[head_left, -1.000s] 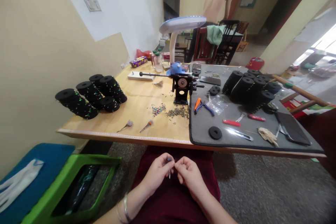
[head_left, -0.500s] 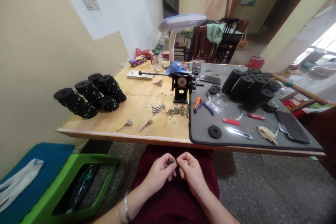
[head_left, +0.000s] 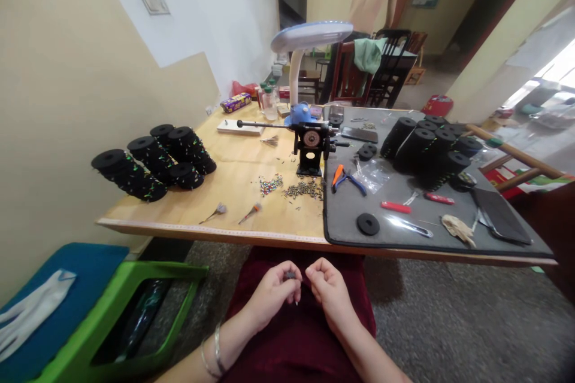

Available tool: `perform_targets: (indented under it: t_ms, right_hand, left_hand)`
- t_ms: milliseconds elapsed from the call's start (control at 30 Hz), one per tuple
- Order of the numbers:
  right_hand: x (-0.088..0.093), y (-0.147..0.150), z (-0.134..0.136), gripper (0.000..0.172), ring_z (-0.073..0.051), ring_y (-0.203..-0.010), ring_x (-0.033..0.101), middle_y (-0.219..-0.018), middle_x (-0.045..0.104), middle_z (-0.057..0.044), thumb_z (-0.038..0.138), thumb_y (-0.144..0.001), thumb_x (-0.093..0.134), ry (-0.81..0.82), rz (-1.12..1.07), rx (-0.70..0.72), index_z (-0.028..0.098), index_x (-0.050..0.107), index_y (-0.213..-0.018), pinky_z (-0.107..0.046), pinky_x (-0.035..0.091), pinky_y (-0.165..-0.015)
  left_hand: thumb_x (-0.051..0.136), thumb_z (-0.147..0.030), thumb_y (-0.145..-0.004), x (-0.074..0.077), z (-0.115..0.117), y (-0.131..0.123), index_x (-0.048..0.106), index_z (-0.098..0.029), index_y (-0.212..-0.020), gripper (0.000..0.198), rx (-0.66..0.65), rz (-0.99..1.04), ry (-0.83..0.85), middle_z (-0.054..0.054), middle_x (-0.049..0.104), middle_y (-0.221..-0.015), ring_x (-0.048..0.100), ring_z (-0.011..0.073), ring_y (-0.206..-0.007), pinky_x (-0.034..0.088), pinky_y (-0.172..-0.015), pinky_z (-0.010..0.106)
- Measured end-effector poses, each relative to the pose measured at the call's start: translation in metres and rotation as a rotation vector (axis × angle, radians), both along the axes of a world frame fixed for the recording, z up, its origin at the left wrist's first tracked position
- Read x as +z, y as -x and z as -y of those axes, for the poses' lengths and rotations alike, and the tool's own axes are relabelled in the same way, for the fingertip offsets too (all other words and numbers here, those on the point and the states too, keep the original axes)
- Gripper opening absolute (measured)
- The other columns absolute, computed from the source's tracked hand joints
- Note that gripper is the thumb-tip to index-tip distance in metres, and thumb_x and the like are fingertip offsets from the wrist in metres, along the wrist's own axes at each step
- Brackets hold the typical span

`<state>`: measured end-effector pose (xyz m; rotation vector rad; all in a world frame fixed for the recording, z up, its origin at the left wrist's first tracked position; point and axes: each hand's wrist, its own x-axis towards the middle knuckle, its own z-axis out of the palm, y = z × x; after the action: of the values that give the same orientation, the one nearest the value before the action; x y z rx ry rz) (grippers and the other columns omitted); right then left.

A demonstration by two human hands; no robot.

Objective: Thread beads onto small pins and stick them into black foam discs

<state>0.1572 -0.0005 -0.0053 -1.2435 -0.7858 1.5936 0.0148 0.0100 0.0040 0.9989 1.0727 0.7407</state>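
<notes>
Both my hands rest over my lap, below the front edge of the wooden table [head_left: 233, 176]. My left hand [head_left: 273, 290] pinches a small dark piece with a thin pin [head_left: 291, 278] hanging from it. My right hand [head_left: 329, 287] is curled closed right beside it, fingertips nearly touching the left; whatever it holds is too small to see. On the table ahead lie a pile of small metal parts [head_left: 305, 190], coloured beads [head_left: 270, 185] and a black hand-crank winder [head_left: 311, 146].
Black foam spools [head_left: 153, 161] lie at the table's left, more spools [head_left: 426, 143] on the grey mat [head_left: 404, 233] with pliers [head_left: 344, 179], cutters and a phone. A desk lamp [head_left: 309, 39] stands behind. A green stool [head_left: 130, 317] is at my left. A person stands far back.
My hands have shifted slightly up and apart; the pin now hangs from my left fingers alone. The view has barely moved.
</notes>
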Motion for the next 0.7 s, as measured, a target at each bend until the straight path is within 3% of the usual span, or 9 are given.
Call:
perform_targets:
  t_ms: [333, 500, 700]
  right_hand:
    - [0.0022, 0.0003, -0.0005, 0.034, -0.004, -0.037, 0.021, -0.042, 0.031, 0.013, 0.046, -0.07, 0.066, -0.006, 0.034, 0.011, 0.02, 0.044, -0.066, -0.018, 0.014, -0.038]
    - [0.0015, 0.0017, -0.0008, 0.035, -0.004, -0.038, 0.02, -0.042, 0.031, 0.013, 0.046, -0.071, 0.066, -0.014, 0.034, 0.018, 0.02, 0.044, -0.066, -0.018, 0.013, -0.039]
    - [0.0008, 0.0004, -0.0021, 0.034, -0.005, -0.04, 0.023, -0.044, 0.033, 0.012, 0.047, -0.072, 0.064, -0.023, 0.05, 0.045, 0.02, 0.045, -0.067, -0.019, 0.015, -0.041]
  left_hand:
    - [0.053, -0.015, -0.068, 0.0006, -0.0006, -0.0003, 0.052, -0.018, -0.066, 0.004, 0.009, -0.067, -0.097, -0.007, 0.045, -0.048, 0.039, 0.0085, -0.044, 0.033, -0.048, 0.021]
    - [0.058, -0.02, -0.071, -0.0012, -0.001, -0.0001, 0.056, -0.017, -0.066, 0.006, 0.01, -0.117, -0.104, -0.006, 0.046, -0.054, 0.038, 0.0087, -0.047, 0.031, -0.047, 0.021]
    - [0.067, -0.024, -0.068, 0.0068, -0.0051, -0.0005, 0.064, -0.015, -0.062, 0.011, 0.08, -0.232, -0.199, -0.003, 0.052, -0.053, 0.041, 0.0108, -0.052, 0.032, -0.053, 0.022]
